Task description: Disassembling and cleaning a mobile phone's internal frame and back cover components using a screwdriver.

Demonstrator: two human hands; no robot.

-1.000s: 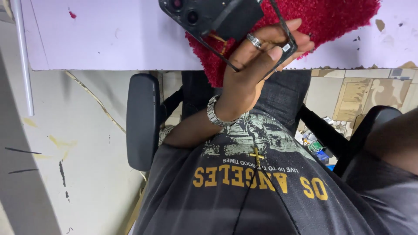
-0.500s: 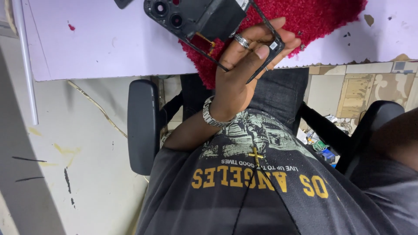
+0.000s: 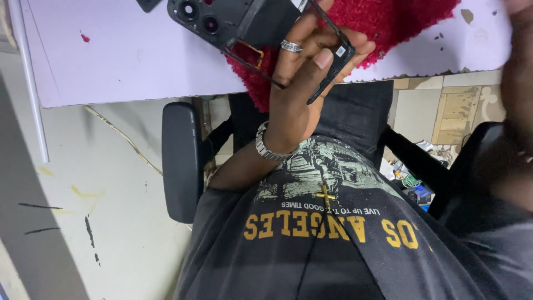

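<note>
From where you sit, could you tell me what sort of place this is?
Probably a small phone repair bench: the left hand holds a stripped phone frame over a white table with a red mat, and the person sits in an office chair.

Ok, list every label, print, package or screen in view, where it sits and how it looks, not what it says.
Sticker: small white square on the black phone frame held in the left hand.
Shirt print: yellow block letters under a pale green picture, on the dark shirt at the bottom.
No screens; the clutter on the floor at the right is too small to tell.
</note>
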